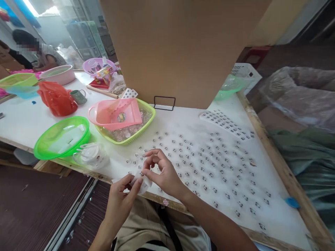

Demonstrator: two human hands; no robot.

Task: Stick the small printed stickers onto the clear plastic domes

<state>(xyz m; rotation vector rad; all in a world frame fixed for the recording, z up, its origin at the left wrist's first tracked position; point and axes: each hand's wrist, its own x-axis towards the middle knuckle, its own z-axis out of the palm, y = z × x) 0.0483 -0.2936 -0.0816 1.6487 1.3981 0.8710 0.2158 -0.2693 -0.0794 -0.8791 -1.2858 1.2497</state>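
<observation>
My left hand (pixel 121 197) pinches a strip of white sticker paper (pixel 144 187) between thumb and fingers, just above the table's front edge. The thumb and a finger of my right hand (pixel 167 176) close at the strip, on what looks like a small black-printed sticker (pixel 141 174). Spread over the white tabletop around and beyond my hands are many small clear pieces, each with a black-and-white printed picture (pixel 195 182). Their exact shape is hard to make out. A white sheet with rows of the same prints (pixel 226 123) lies at the back right.
A green basin (pixel 39 150) and a clear plastic bag holding a white roll (pixel 91 155) sit left. Behind them, a pink scoop (pixel 115 115) lies in a yellow-green basket (pixel 153 116) of clear pieces. A large cardboard sheet (pixel 170 52) stands upright; another person (pixel 49 55) sits far left.
</observation>
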